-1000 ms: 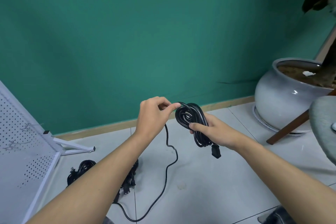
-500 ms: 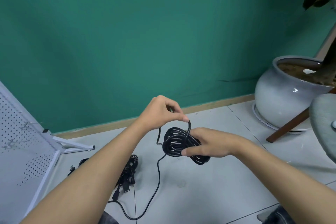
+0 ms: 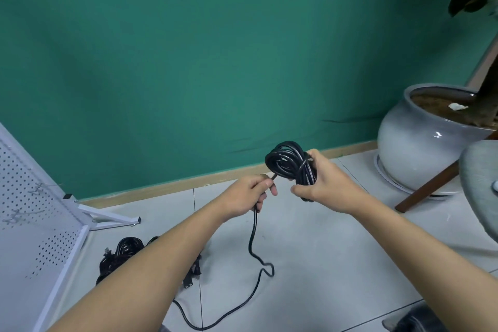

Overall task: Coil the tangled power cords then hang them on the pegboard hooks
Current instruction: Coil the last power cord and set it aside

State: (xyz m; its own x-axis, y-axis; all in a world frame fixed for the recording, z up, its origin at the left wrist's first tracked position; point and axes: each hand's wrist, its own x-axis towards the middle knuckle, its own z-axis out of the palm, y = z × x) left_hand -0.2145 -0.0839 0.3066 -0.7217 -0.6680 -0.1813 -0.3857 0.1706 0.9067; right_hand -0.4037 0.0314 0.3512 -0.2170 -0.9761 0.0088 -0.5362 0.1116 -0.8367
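Coiled black cord (image 3: 292, 163) is gripped in the right hand (image 3: 324, 183), held above the tiled floor (image 3: 323, 250). Its loose tail (image 3: 253, 234) is pinched by the left hand (image 3: 249, 194) and trails down. More cords (image 3: 121, 253) are piled beside the pegboard (image 3: 29, 197).

Indoor room, looking like home or office corner. At 12 o'clock green wall (image 3: 215, 62) filling view, wooden skirting (image 3: 188, 183) meeting pale tiled floor (image 3: 323, 250). At 3 o'clock glazed planter (image 3: 409, 148) and grey chair (image 3: 479, 186) standing; at 9 o'clock white pegboard (image 3: 32, 210) standing.
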